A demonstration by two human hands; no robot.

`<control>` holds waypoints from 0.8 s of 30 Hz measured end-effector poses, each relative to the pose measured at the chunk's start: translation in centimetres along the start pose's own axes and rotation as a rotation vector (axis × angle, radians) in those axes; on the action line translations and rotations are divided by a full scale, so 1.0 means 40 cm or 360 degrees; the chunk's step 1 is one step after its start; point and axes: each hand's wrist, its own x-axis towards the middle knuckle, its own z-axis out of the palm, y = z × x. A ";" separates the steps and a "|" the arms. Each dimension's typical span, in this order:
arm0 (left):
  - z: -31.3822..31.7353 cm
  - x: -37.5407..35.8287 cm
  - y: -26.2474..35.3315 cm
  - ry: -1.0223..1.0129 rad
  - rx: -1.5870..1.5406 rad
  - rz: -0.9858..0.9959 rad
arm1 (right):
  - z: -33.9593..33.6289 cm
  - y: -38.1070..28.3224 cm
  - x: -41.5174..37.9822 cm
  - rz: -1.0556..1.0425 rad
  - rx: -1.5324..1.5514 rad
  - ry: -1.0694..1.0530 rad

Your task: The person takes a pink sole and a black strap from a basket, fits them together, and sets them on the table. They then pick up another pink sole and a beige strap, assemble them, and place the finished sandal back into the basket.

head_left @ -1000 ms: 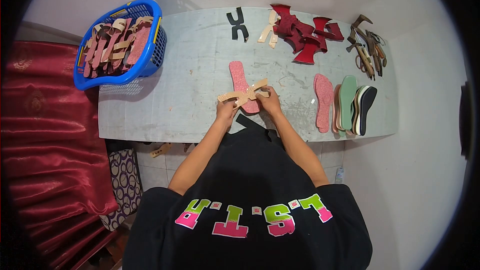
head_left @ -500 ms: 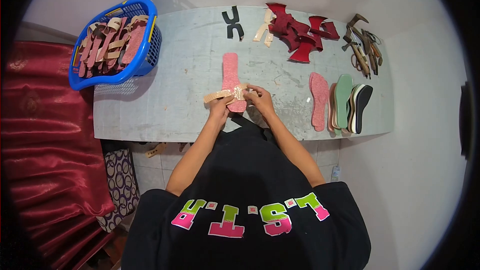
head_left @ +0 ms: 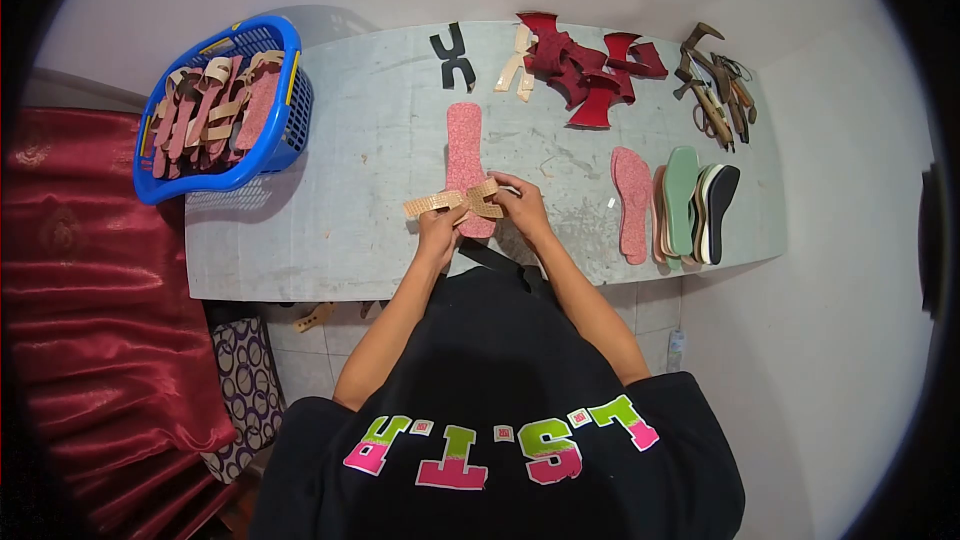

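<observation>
A pink speckled insole (head_left: 464, 145) lies lengthwise on the table in front of me. Over its near end is a beige, textured sandal strap (head_left: 432, 204), spread crosswise with forked ends. My left hand (head_left: 437, 230) pinches the strap near its middle, from the near side. On the right, my right hand (head_left: 521, 205) has its fingers closed on the strap's other end. The fingers partly cover the strap and the insole beneath.
A blue basket (head_left: 290, 110) of pink and beige sandal pieces stands at the left. Black straps (head_left: 455, 58), cream straps (head_left: 516, 65) and dark red straps (head_left: 597, 100) lie along the back. Tools (head_left: 715, 90) and several soles (head_left: 683, 202) are at the right, beside another pink insole (head_left: 631, 202).
The strap's right part has turned, its forked end now showing more clearly between my hands. The whole view has shifted slightly, with the basket and table edge lower.
</observation>
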 end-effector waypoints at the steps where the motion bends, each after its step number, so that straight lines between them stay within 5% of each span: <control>1: 0.004 -0.008 -0.003 -0.0006 0.0007 -0.0015 | 0.002 0.000 -0.008 -0.0003 0.0001 0.0005; 4: 0.017 -0.010 -0.002 0.0003 0.0057 -0.0090 | 0.016 -0.015 -0.011 0.0093 0.0326 0.0024; 11: 0.031 -0.022 0.026 0.0186 0.0251 -0.0318 | -0.005 0.029 0.015 -0.0002 0.0128 0.0287; 13: 0.006 -0.008 0.021 0.0127 -0.0029 -0.0269 | -0.014 0.033 0.016 0.0070 0.0193 0.0491; 15: -0.012 0.003 0.005 0.0541 -0.0149 0.0000 | -0.015 0.030 0.015 0.0078 0.0249 0.0517; 17: -0.036 0.016 -0.010 0.0557 0.0008 0.0200 | -0.012 0.024 0.006 0.0159 0.0364 0.0567; 19: -0.045 0.029 -0.003 0.0322 0.0431 0.0482 | -0.006 0.011 -0.002 0.0169 0.0356 0.0554; 21: -0.052 0.032 0.003 0.0229 0.0507 0.0269 | 0.002 0.005 0.000 0.0169 0.0347 0.0533; 23: -0.036 0.037 -0.008 0.0176 0.1232 0.0718 | 0.002 0.004 0.004 0.0133 0.0385 0.0540; 24: 0.007 0.003 0.021 0.0175 0.1175 0.0691 | -0.001 0.006 0.006 0.0138 0.0381 0.0533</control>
